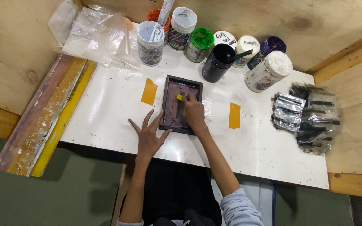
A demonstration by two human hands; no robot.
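Right hand: right hand (194, 112) closed around a small yellow scraper (179, 97), edge pressed onto the mesh, apparently to drag ink across it.
Left hand: left hand (148, 134) flat, fingers spread, holding nothing; fingertips against the frame's near left edge, seemingly to steady it.
Frame: small dark printing frame (167, 88) lies flat mid-table, between two orange tape strips (149, 91).
Table: white table (105, 113).
Surroundings: ink jars (150, 37) cluster behind the frame, within reach; crumpled black-smeared plastic (306, 112) well to the right.

Left hand (149, 136) flat (fingers spread), right hand (194, 111) pinching, forearms extended
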